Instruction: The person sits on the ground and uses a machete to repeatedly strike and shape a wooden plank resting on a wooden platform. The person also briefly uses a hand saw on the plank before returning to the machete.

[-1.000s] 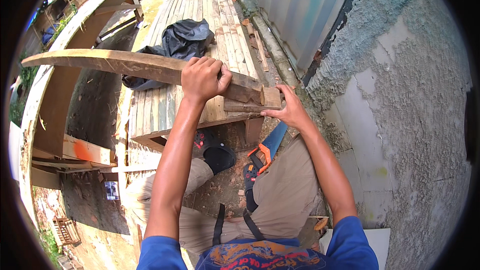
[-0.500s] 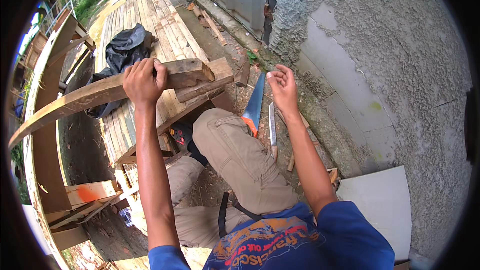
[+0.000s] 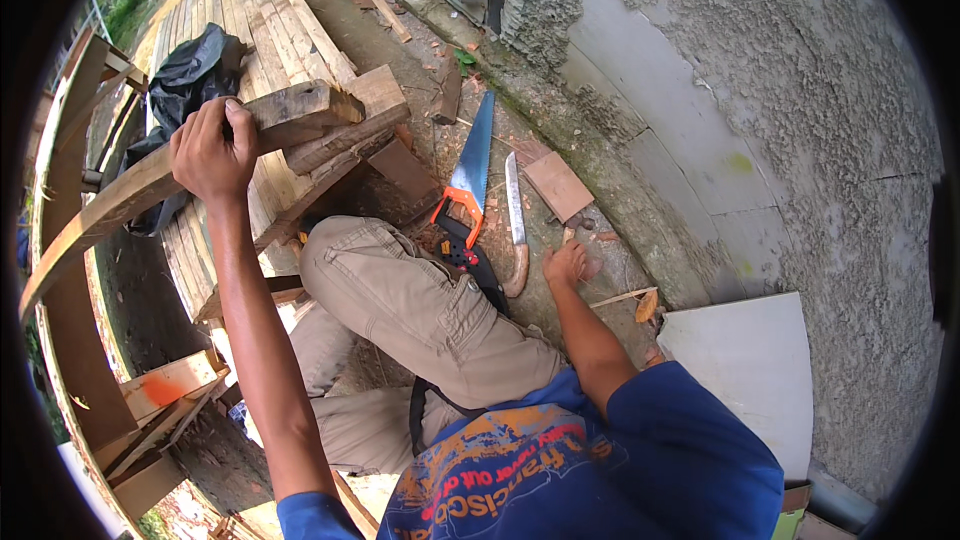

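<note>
My left hand [image 3: 213, 152] is closed around a long, slightly curved wooden beam [image 3: 110, 202], close to its thick sawn end. That end rests on a wooden block [image 3: 352, 122] at the near edge of a plank platform [image 3: 262, 32]. Down by the ground, to the right of my knee, my right hand [image 3: 566, 265] has its fingers curled beside a small pale wooden tip [image 3: 568, 235]; what is in them is mostly hidden. Left of it lie a machete [image 3: 515, 202] with a wooden handle and a handsaw [image 3: 473, 155] with a blue blade and orange-black handle.
A rough grey wall [image 3: 760, 50] runs along the right. A flat brown wood piece [image 3: 558, 186] lies near its base, and a white panel [image 3: 745, 375] leans there. Black plastic sheeting [image 3: 198, 70] covers part of the platform. A curved wooden frame [image 3: 75, 320] stands at the left.
My right hand has dropped from mid-air to the ground beside the machete. The whole view has shifted, revealing the flat brown wood piece. My left hand still grips the beam.
</note>
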`<state>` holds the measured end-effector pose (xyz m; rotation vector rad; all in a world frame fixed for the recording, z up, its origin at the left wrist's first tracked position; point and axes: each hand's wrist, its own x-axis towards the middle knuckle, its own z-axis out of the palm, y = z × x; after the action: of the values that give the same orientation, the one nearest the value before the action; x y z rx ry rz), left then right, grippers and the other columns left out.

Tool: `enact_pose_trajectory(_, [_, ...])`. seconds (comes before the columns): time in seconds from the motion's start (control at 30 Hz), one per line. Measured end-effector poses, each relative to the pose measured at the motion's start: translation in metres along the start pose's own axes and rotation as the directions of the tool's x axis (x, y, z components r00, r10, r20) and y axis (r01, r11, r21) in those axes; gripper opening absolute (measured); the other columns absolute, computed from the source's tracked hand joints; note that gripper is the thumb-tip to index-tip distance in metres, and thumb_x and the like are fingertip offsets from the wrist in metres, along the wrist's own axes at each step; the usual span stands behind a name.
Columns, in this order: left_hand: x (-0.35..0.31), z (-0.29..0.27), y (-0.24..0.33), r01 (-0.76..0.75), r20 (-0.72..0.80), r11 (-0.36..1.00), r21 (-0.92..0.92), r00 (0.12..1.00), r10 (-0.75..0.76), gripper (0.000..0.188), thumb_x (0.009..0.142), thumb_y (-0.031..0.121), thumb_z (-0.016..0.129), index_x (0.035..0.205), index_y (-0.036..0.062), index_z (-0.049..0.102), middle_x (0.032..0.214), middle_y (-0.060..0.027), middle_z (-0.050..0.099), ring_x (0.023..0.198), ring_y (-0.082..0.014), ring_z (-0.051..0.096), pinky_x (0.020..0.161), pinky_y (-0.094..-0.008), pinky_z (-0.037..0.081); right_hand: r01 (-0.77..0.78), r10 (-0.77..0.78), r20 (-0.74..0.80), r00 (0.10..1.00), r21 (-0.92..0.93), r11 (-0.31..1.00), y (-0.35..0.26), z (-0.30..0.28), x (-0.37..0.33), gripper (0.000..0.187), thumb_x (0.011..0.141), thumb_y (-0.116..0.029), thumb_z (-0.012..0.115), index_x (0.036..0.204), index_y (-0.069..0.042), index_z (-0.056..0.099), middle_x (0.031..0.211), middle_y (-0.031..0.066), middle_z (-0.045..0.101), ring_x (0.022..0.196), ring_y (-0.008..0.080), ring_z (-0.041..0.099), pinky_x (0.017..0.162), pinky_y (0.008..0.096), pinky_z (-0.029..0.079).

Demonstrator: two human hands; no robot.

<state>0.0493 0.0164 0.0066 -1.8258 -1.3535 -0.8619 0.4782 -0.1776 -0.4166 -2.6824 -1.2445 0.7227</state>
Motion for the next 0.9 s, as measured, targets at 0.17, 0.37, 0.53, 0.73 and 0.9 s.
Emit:
enact_pose_trajectory(0.17, [0.001,0.001,0.003,-0.008,-0.004,1.000,-0.014,1.000,0.008,0.015,0.091,0.022,0.063,0.084,0.0120,0.071,0.079,-0.0008,0.070,0.074,-0.0198,0.067,0.072,-0.0331,0.049,0.133,-0.143,0.244,0.959,0.057,0.989,-0.030,0.026,0.000,0.069,0.087,-0.038,0.075,0.135,0.002,0.044,0.134,0.0274,0.058,0.123,0.0436,0.060,0.102,0.0526,0.050])
enact_pose_trajectory(0.37, [0.009,-0.011,0.011,-0.012,0.121,0.999,-0.042,0.993,0.017,0.030,0.089,0.041,0.073,0.086,0.0116,0.071,0.080,-0.0008,0.068,0.078,-0.0214,0.067,0.076,-0.0343,0.046,0.006,-0.011,0.340,0.940,0.018,1.000,-0.047,0.032,0.006,0.064,0.082,-0.038,0.081,0.126,0.001,0.056,0.121,0.0238,0.068,0.117,0.0396,0.066,0.102,0.0489,0.053])
enact_pose_trajectory(0.53, [0.017,-0.027,0.015,-0.018,0.296,0.999,-0.048,0.955,0.031,0.067,0.066,0.069,0.081,0.094,0.0093,0.067,0.086,-0.0058,0.067,0.087,-0.0264,0.067,0.085,-0.0384,0.046,0.025,-0.130,0.256,0.958,0.377,0.926,-0.046,0.026,0.001,0.044,0.084,-0.032,0.077,0.109,0.003,0.065,0.100,0.0269,0.072,0.099,0.0427,0.071,0.089,0.0499,0.057])
enact_pose_trajectory(0.73, [0.018,-0.037,0.010,-0.041,0.484,0.999,-0.028,0.874,0.049,0.079,0.055,0.067,0.085,0.103,0.0080,0.065,0.097,-0.0068,0.067,0.098,-0.0277,0.066,0.090,-0.0406,0.045,0.428,-0.442,-0.046,0.896,0.360,0.829,-0.069,-0.092,-0.067,0.038,0.091,-0.024,0.073,0.111,0.005,0.060,0.086,0.0195,0.069,0.085,0.0320,0.072,0.073,0.0424,0.055])
enact_pose_trajectory(0.9, [0.016,-0.038,0.010,0.011,0.523,1.000,0.006,0.852,-0.013,0.080,0.052,0.068,0.085,0.101,0.0077,0.064,0.096,-0.0056,0.066,0.100,-0.0265,0.066,0.090,-0.0404,0.044,0.655,-0.593,-0.353,0.724,0.622,0.429,-0.191,-0.283,-0.136,0.033,0.099,-0.021,0.067,0.116,0.005,0.055,0.076,0.0159,0.064,0.073,0.0293,0.067,0.068,0.0413,0.051])
